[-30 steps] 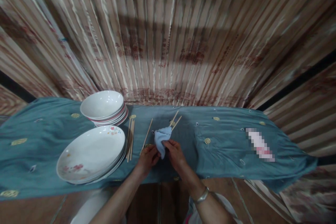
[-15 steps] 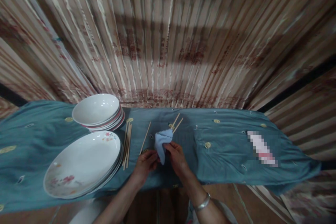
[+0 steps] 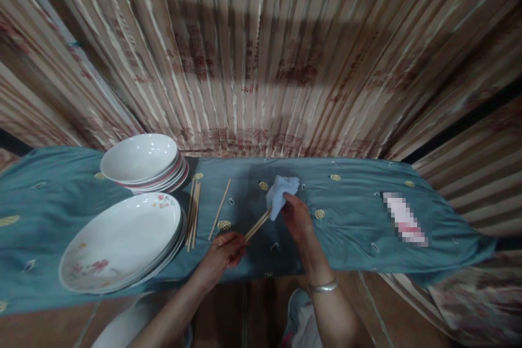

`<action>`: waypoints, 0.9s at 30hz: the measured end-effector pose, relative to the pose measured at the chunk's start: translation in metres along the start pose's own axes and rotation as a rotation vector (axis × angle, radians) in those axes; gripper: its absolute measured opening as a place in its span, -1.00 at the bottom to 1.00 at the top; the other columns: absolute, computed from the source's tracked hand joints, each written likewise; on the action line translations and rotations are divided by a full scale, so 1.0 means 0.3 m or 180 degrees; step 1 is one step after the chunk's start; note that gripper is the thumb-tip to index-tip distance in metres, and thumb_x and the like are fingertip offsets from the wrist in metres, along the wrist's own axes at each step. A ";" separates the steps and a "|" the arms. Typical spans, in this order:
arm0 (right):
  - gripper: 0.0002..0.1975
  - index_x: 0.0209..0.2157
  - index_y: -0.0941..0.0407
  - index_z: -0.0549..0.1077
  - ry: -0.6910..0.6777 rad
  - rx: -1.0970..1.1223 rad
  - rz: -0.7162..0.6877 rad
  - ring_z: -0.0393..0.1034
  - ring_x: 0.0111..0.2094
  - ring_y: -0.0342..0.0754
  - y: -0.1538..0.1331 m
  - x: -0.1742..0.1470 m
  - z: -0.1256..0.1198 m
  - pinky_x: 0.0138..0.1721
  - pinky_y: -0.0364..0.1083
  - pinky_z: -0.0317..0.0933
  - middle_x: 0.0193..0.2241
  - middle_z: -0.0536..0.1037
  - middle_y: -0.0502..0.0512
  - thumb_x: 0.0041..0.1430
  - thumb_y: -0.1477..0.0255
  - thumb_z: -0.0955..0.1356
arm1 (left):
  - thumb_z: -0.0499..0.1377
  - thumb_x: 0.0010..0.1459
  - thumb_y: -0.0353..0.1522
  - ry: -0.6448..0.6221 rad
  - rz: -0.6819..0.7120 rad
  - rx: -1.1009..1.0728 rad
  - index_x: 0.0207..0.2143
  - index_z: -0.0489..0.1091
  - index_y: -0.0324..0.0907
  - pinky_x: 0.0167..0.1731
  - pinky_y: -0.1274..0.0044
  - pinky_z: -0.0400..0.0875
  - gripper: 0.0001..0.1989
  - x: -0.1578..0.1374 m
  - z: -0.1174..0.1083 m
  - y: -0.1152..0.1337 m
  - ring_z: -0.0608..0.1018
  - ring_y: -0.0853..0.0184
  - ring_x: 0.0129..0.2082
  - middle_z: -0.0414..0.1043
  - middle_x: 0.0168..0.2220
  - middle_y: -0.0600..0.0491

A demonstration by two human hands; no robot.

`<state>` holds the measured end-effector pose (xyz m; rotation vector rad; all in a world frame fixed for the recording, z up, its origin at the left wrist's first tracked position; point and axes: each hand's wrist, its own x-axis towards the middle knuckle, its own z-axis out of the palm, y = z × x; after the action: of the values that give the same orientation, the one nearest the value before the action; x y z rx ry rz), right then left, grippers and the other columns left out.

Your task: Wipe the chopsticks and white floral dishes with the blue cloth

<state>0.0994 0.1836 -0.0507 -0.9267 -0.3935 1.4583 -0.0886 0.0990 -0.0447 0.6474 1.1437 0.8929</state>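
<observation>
Two wooden chopsticks (image 3: 258, 225) slant up and to the right from my left hand (image 3: 225, 251), whose fingers are closed round their near ends. A light blue cloth (image 3: 280, 196) is wrapped about the far ends and hides their tips. My right hand (image 3: 297, 216), with a silver bangle on its wrist, pinches that cloth. One single chopstick (image 3: 219, 209) lies on the tablecloth to the left of the held pair. Further left, several more chopsticks (image 3: 193, 215) lie side by side next to the plates.
A stack of large oval plates (image 3: 122, 239) with flower prints stands at the left front. Behind it is a stack of bowls (image 3: 141, 157). A blurred pinkish-white item (image 3: 405, 218) lies at the right on the green tablecloth (image 3: 346, 244). Pleated curtains (image 3: 253, 65) hang behind.
My right hand has slid the cloth up and to the right along the chopsticks, baring their near part. My left hand stays at the near ends. The view has tilted slightly.
</observation>
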 end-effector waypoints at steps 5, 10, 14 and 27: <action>-0.86 -0.54 0.09 0.55 -0.0207 -0.0131 0.0262 0.39 -0.48 -0.12 0.039 -0.063 0.020 -0.38 -0.14 0.31 -0.51 0.58 -0.05 -0.26 0.39 0.50 | 0.37 -0.33 -0.07 0.0087 0.0038 0.0054 -0.59 0.41 -0.27 -0.74 0.63 -0.17 -0.56 -0.035 0.002 0.008 0.15 0.60 -0.80 0.30 -0.71 0.15; -0.90 -0.53 0.08 0.54 -0.0652 -0.0243 0.0517 0.31 -0.52 -0.16 0.141 -0.181 0.095 -0.42 -0.17 0.21 -0.56 0.54 -0.07 -0.21 0.40 0.48 | 0.36 -0.30 -0.10 0.0184 0.0168 -0.0003 -0.61 0.37 -0.26 -0.74 0.63 -0.17 -0.59 -0.051 -0.001 0.006 0.14 0.60 -0.80 0.31 -0.71 0.14; -0.90 -0.56 0.11 0.52 -0.1042 -0.0523 0.0747 0.20 -0.59 -0.19 0.201 -0.256 0.134 -0.53 -0.17 0.09 -0.64 0.46 -0.09 -0.15 0.37 0.45 | 0.36 -0.30 -0.16 0.0300 0.0340 -0.0245 -0.66 0.31 -0.24 -0.74 0.65 -0.19 -0.63 -0.062 -0.011 0.005 0.10 0.63 -0.79 0.24 -0.74 0.18; -0.90 -0.55 0.09 0.53 -0.0574 -0.0034 0.0453 0.37 -0.53 -0.16 0.114 -0.163 0.092 -0.44 -0.18 0.25 -0.56 0.56 -0.08 -0.25 0.44 0.47 | 0.37 -0.27 -0.20 0.0193 0.0245 -0.0404 -0.58 0.39 -0.28 -0.73 0.65 -0.16 -0.66 -0.063 0.013 -0.034 0.14 0.62 -0.76 0.27 -0.70 0.15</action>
<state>0.0500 0.1408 -0.0442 -0.8480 -0.4759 1.6784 -0.0850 0.0774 -0.0426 0.5667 1.1122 1.0481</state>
